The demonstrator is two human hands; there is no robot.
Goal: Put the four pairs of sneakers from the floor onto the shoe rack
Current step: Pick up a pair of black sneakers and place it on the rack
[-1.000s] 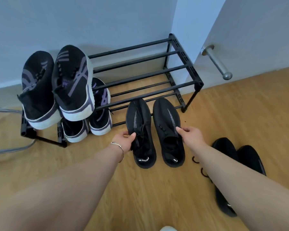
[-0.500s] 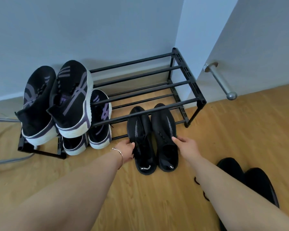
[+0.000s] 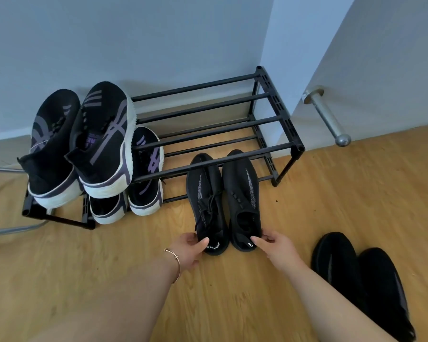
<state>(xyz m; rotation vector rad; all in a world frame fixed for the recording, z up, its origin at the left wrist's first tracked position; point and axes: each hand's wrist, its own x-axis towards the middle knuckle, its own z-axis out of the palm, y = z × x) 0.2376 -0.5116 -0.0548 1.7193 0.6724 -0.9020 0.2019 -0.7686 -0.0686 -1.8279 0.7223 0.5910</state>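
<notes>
A black two-tier shoe rack (image 3: 277, 112) stands against the wall. On the left of its top tier sits one black-and-purple pair (image 3: 84, 144); a second such pair (image 3: 143, 176) is on the lower tier below. A black knit pair (image 3: 223, 201) lies with its toes under the top front bar on the lower tier and its heels sticking out over the floor. My left hand (image 3: 190, 250) pinches the left shoe's heel. My right hand (image 3: 272, 245) pinches the right shoe's heel. Another all-black pair (image 3: 356, 275) rests on the floor at the right.
A door with a metal lever handle (image 3: 329, 119) stands just right of the rack. Chrome tubing (image 3: 0, 169) of some furniture shows at the far left. The floor is light wood.
The black knit pair has slid forward under the rack's top bar onto the lower tier. Both hands have shifted from the shoes' sides back to their heels.
</notes>
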